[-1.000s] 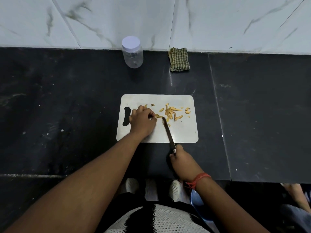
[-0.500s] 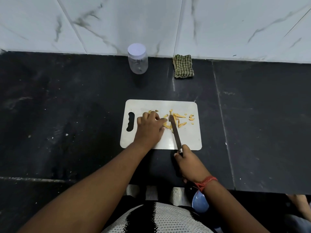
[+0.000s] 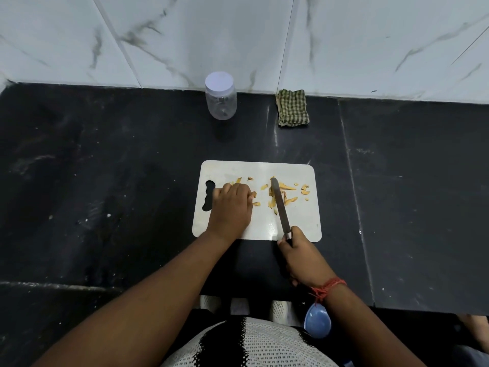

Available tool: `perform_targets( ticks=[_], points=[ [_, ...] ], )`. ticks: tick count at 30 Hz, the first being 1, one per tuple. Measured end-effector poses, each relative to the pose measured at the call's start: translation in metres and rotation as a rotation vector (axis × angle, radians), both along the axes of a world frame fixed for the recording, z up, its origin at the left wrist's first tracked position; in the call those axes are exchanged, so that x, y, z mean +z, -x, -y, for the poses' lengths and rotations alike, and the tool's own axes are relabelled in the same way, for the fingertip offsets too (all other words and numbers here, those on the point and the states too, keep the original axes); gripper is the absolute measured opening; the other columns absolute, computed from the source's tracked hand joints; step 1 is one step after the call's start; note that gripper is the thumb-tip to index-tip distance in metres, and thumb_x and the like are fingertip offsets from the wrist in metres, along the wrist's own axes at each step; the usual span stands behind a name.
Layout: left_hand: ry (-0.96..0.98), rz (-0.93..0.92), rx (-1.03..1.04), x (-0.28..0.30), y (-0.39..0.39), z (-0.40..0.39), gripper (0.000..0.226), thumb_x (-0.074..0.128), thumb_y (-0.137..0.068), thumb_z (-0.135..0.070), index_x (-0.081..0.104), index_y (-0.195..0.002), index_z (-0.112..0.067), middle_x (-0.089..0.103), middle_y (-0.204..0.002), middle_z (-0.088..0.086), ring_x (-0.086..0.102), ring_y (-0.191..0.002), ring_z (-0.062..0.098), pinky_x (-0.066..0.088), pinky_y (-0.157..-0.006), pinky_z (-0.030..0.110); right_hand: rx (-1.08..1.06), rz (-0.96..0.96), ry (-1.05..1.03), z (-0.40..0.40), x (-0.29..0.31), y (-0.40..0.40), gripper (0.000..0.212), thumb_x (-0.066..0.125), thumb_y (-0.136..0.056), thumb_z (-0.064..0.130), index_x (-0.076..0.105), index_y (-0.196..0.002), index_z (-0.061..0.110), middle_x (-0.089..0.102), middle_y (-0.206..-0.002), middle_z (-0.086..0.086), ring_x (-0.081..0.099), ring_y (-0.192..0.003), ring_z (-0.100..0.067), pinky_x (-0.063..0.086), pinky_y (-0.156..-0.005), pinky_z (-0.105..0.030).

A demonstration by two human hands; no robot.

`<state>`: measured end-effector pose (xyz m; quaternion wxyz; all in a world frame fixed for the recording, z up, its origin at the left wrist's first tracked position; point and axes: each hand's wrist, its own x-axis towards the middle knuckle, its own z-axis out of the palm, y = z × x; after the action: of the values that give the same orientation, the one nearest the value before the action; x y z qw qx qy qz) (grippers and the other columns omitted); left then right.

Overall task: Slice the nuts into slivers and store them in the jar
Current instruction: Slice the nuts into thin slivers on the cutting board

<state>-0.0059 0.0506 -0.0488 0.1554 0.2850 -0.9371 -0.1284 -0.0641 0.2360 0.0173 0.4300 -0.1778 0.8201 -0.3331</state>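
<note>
Board (image 3: 299,223) centre on counter (image 3: 105,181); jar (image 3: 221,100) behind it, cloth (image 3: 292,108) right of jar.

Left hand (image 3: 230,207) has slid left on the board (image 3: 301,223), away from the blade. Knife (image 3: 280,207) has swung right and now lies over the sliver pile (image 3: 284,193), tip at centre frame.

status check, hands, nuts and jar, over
Right hand grips steel knife, blade on pale nut slivers. Left hand curled on white cutting board. Clear plastic jar lidded, empty, at wall. Nothing in the way.
</note>
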Motion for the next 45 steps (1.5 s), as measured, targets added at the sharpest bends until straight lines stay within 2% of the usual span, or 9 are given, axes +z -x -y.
perform_targets(
  ticks=[3,7,11,16,20,29,32,38,45],
  points=[
    [0.004,0.056,0.027,-0.001,-0.003,0.008,0.013,0.050,-0.101,-0.026,0.057,-0.095,-0.017,0.063,-0.094,-0.002,0.053,-0.085,0.021,0.037,-0.084,0.042,0.005,0.015,0.001,0.003,-0.001,0.001,0.014,0.043,-0.101,0.031,0.042,-0.095,0.019,0.056,-0.071,-0.010,0.046,-0.037,-0.015,0.043,-0.039,-0.029],
    [0.029,0.149,0.012,-0.001,-0.010,0.013,0.014,0.058,-0.098,-0.034,0.061,-0.100,-0.021,0.064,-0.100,-0.004,0.055,-0.091,0.020,0.038,-0.086,0.039,0.021,0.003,0.003,0.005,-0.003,0.000,0.014,0.043,-0.101,0.031,0.042,-0.096,0.018,0.057,-0.070,-0.011,0.046,-0.034,-0.014,0.042,-0.037,-0.028],
    [-0.095,0.150,0.005,0.000,-0.017,0.009,0.026,0.063,-0.093,-0.046,0.064,-0.107,-0.024,0.065,-0.108,-0.008,0.056,-0.104,0.018,0.033,-0.095,0.039,0.040,-0.008,0.003,0.007,-0.004,0.000,0.014,0.042,-0.101,0.031,0.042,-0.096,0.018,0.059,-0.074,-0.012,0.047,-0.035,-0.015,0.042,-0.037,-0.028],
    [-0.165,0.093,0.032,-0.002,-0.030,0.014,0.025,0.059,-0.098,-0.028,0.066,-0.121,-0.022,0.062,-0.114,-0.001,0.054,-0.105,0.024,0.037,-0.093,0.044,0.066,-0.012,-0.012,0.010,-0.003,-0.001,0.014,0.043,-0.101,0.032,0.043,-0.097,0.018,0.060,-0.077,-0.010,0.049,-0.036,-0.016,0.043,-0.037,-0.027],
    [-0.164,0.102,-0.006,0.000,-0.033,0.019,0.021,0.061,-0.096,-0.028,0.070,-0.115,-0.029,0.057,-0.106,-0.001,0.052,-0.100,0.022,0.039,-0.090,0.042,0.092,-0.015,-0.024,0.013,-0.004,-0.005,0.013,0.044,-0.101,0.031,0.043,-0.098,0.019,0.060,-0.082,-0.009,0.051,-0.040,-0.017,0.043,-0.037,-0.027],
    [-0.239,0.120,0.013,0.004,-0.021,0.013,0.029,0.062,-0.093,-0.043,0.067,-0.118,-0.031,0.056,-0.112,-0.003,0.048,-0.111,0.021,0.033,-0.094,0.040,0.140,-0.069,-0.066,0.018,-0.003,-0.011,0.014,0.045,-0.100,0.028,0.040,-0.095,0.017,0.058,-0.086,-0.008,0.057,-0.053,-0.022,0.043,-0.036,-0.027],
    [-0.228,0.149,0.007,0.004,-0.020,0.013,0.034,0.063,-0.093,-0.047,0.065,-0.123,-0.031,0.056,-0.115,-0.003,0.047,-0.112,0.021,0.034,-0.095,0.042,0.179,-0.133,-0.091,0.018,-0.006,-0.013,0.012,0.044,-0.100,0.026,0.039,-0.093,0.017,0.055,-0.083,-0.003,0.057,-0.066,-0.020,0.046,-0.047,-0.032],
    [-0.265,0.155,0.029,0.001,-0.023,0.015,0.032,0.062,-0.094,-0.043,0.065,-0.123,-0.030,0.055,-0.118,-0.004,0.046,-0.114,0.020,0.034,-0.097,0.040,0.284,-0.231,-0.128,0.021,-0.011,-0.022,0.010,0.043,-0.101,0.019,0.037,-0.096,0.012,0.053,-0.082,-0.005,0.049,-0.070,-0.022,0.034,-0.060,-0.030],
    [-0.333,0.106,0.067,-0.001,-0.026,0.015,0.034,0.068,-0.092,-0.040,0.067,-0.124,-0.030,0.055,-0.115,-0.006,0.046,-0.111,0.019,0.035,-0.098,0.038,0.310,-0.227,-0.126,0.023,-0.015,-0.027,0.008,0.043,-0.100,0.016,0.037,-0.097,0.012,0.053,-0.085,-0.006,0.049,-0.073,-0.022,0.034,-0.062,-0.030]
  ],
)
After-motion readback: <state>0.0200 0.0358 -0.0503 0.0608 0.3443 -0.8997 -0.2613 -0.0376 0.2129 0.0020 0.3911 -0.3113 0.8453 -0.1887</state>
